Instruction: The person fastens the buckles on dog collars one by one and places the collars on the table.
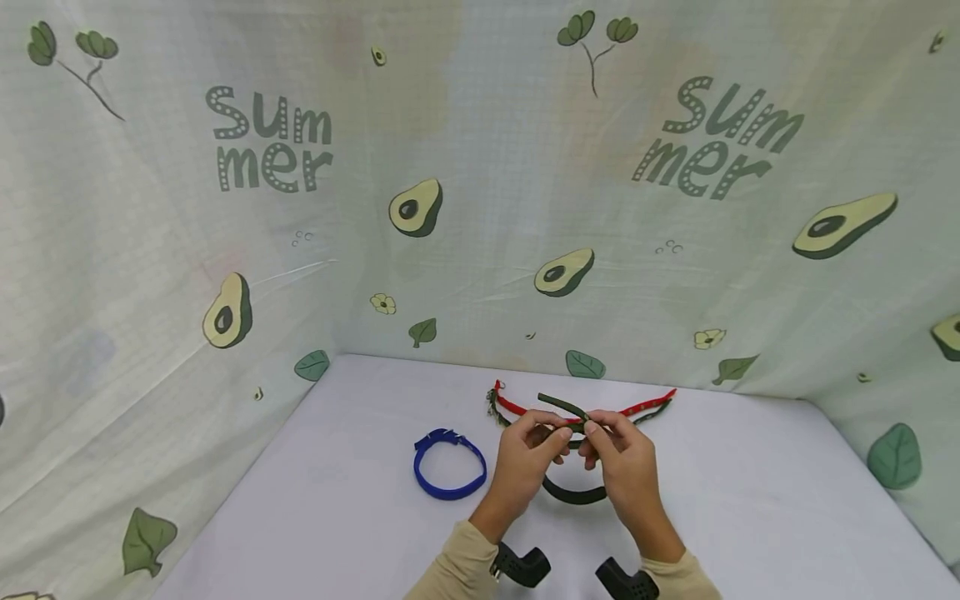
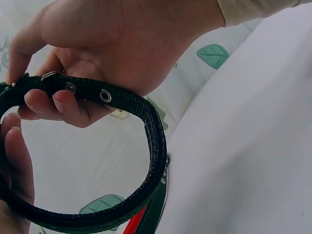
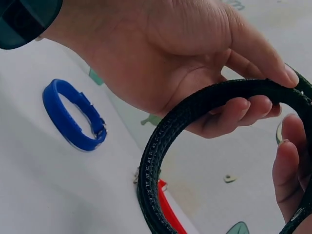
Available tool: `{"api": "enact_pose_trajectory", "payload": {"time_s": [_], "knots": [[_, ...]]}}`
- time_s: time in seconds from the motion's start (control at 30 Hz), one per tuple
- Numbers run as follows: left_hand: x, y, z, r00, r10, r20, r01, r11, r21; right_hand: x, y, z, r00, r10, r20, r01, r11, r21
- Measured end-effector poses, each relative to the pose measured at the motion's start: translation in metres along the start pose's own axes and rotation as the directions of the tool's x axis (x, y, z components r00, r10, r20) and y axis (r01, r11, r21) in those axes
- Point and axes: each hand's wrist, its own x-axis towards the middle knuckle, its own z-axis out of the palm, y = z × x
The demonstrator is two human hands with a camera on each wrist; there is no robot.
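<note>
A dark green collar point(image 1: 573, 497) with metal eyelets is bent into a loop between both hands, held up over the white table. My left hand point(image 1: 525, 454) pinches it near the metal fittings, thumb on one side and curled fingers on the other. On the other side of the loop, my right hand point(image 1: 626, 458) pinches the strap between thumb and fingers. A free strap end point(image 1: 558, 404) sticks out up and left past the fingertips. In the left wrist view an eyelet point(image 2: 105, 95) shows beside the left fingers. The fingers partly hide the buckle area.
Left of the hands, a blue collar point(image 1: 450, 493) lies buckled in a ring on the white table point(image 1: 322, 500). Behind the hands lie a red collar point(image 1: 512, 406) and a green strap point(image 1: 654, 414), both partly covered. A printed cloth point(image 1: 480, 167) hangs at the back and sides.
</note>
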Motion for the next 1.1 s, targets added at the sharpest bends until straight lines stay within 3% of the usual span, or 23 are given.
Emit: {"api": "enact_pose_trajectory", "payload": {"time_s": [0.3,0.47,0.6,0.7,0.83,1.1], "knots": [[-0.001,-0.004,0.005,0.995,0.097,-0.002,-0.096,0.981,0.171,0.004,-0.003,-0.001,0.988,0.152,0.024,-0.154,0.981,0.121],[-0.005,0.01,0.011,0.983,0.183,0.016,-0.18,0.942,0.283,0.006,-0.005,-0.003,0.969,0.247,0.033,-0.248,0.951,0.185],[-0.008,0.02,0.013,0.964,0.262,0.035,-0.257,0.9,0.353,0.006,-0.007,-0.003,0.95,0.307,0.064,-0.313,0.915,0.254],[-0.009,0.012,0.012,0.963,0.268,0.031,-0.26,0.891,0.372,0.006,-0.009,-0.003,0.932,0.351,0.091,-0.362,0.882,0.303],[-0.008,-0.002,0.009,0.97,0.242,0.025,-0.234,0.9,0.368,0.005,-0.009,-0.002,0.913,0.394,0.104,-0.405,0.855,0.323],[-0.006,-0.007,0.008,0.97,0.241,0.032,-0.235,0.898,0.371,0.006,-0.007,-0.005,0.91,0.394,0.126,-0.413,0.853,0.32]]}}
